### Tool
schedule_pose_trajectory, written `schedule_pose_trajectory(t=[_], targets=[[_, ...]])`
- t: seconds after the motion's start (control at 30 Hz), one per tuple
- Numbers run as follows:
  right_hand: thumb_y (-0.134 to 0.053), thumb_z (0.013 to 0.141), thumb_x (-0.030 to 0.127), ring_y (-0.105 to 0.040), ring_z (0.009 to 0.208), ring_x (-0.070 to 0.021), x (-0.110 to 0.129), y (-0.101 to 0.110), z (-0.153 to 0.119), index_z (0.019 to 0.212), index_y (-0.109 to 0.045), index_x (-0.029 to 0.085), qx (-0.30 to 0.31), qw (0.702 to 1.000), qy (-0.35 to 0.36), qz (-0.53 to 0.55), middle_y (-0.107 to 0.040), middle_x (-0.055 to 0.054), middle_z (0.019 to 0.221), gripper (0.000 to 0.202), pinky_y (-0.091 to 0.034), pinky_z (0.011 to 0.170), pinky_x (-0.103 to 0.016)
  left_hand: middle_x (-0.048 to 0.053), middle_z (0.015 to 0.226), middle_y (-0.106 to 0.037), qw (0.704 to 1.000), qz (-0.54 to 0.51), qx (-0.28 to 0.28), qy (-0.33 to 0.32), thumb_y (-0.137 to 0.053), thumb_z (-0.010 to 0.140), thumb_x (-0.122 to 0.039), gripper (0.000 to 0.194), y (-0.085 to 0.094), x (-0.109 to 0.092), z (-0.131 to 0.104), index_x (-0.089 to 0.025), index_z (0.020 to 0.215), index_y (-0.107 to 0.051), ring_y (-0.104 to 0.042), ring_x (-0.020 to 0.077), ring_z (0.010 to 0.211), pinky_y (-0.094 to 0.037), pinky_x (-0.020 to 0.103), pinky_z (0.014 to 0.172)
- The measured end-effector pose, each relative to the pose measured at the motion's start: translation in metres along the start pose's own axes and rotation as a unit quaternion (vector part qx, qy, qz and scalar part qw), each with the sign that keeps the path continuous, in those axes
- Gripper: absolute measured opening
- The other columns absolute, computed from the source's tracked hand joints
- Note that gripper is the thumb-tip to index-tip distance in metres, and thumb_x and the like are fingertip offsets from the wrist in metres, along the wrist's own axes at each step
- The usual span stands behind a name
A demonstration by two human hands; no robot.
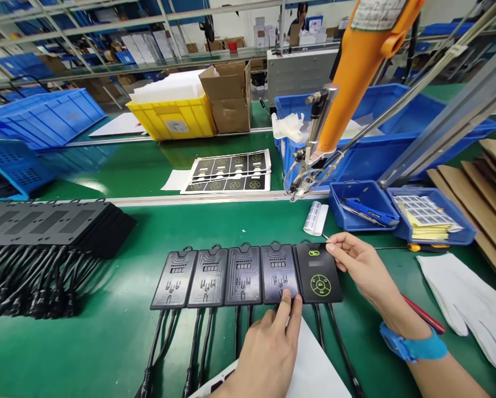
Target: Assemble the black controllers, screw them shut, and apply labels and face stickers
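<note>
Several flat black controller boxes [243, 276] lie in a row, with loops at their tops and cables below. On the rightmost box is a black panel sticker [314, 284] with yellow-green markings. My right hand [358, 265] pinches the sticker's upper right corner between thumb and fingers. The index and middle fingers of my left hand [268, 348] stretch onto the lower edge of the neighbouring box [278, 273], whose display and buttons are bare. Its thumb is hidden. Beneath that hand lies a white sheet [314, 365], black patches showing at its left.
An orange power screwdriver [351, 72] hangs above the bench. Small blue trays [362, 207] hold a knife and labels; white gloves [463, 298] lie at right. Stacked black boxes [53, 226] stand left. Sticker sheets [231, 174] and a yellow bin [181, 119] are behind.
</note>
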State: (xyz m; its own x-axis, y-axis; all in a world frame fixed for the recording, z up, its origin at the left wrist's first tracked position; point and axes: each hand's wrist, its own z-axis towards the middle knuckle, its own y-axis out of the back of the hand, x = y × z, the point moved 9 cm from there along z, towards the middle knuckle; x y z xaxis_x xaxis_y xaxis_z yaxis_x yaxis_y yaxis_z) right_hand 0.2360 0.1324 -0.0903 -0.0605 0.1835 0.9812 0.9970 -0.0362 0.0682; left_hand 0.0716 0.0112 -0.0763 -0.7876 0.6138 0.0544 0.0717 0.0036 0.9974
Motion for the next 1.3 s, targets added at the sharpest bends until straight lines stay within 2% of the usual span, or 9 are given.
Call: schedule_pose_trajectory(t=[0.2,0.47,0.73,1.3], targets=[[-0.075,0.071,0.056,-0.039,0.051,-0.0078,-0.0008,-0.0003,0.0011,0.082,-0.064,0.019,-0.004,1.000,-0.002,-0.012,-0.050,0.004,0.060,0.040,-0.033,0.046,-0.021,0.021,0.131,-0.062,1.000,0.000,-0.019,0.001,-0.060,0.064,-0.003,0.079,0.0064,-0.0010,0.0024,-0.016,0.142,-0.051,-0.067,0.0182,0.063,-0.060,0.029,0.048],[-0.077,0.072,0.048,-0.044,0.055,-0.0084,-0.0033,0.0005,0.0040,0.087,-0.066,0.019,-0.014,0.999,0.022,-0.046,-0.055,0.002,0.067,0.035,-0.034,0.048,-0.021,0.022,0.129,-0.061,0.999,0.003,-0.035,-0.003,-0.054,0.069,-0.005,0.074,0.0053,-0.0025,0.0016,-0.013,0.142,-0.049,-0.066,0.0187,0.065,-0.058,0.028,0.048],[-0.075,0.074,0.048,-0.042,0.050,-0.0081,-0.0029,-0.0019,0.0053,0.086,-0.065,0.019,-0.011,0.997,0.033,-0.069,-0.054,0.003,0.065,0.033,-0.035,0.046,-0.023,0.019,0.135,-0.055,1.000,-0.001,0.006,0.022,-0.050,0.075,-0.002,0.074,0.0043,-0.0016,0.0003,-0.018,0.147,-0.043,-0.064,0.0180,0.072,-0.058,0.028,0.056],[-0.069,0.078,0.048,-0.044,0.049,-0.0088,-0.0039,-0.0033,0.0065,0.088,-0.065,0.018,0.000,0.992,0.045,-0.120,-0.055,0.002,0.064,0.032,-0.036,0.046,-0.024,0.019,0.132,-0.057,1.000,0.007,0.006,0.014,-0.057,0.077,-0.007,0.070,0.0062,-0.0023,0.0025,-0.018,0.145,-0.046,-0.063,0.0169,0.069,-0.057,0.026,0.053]])
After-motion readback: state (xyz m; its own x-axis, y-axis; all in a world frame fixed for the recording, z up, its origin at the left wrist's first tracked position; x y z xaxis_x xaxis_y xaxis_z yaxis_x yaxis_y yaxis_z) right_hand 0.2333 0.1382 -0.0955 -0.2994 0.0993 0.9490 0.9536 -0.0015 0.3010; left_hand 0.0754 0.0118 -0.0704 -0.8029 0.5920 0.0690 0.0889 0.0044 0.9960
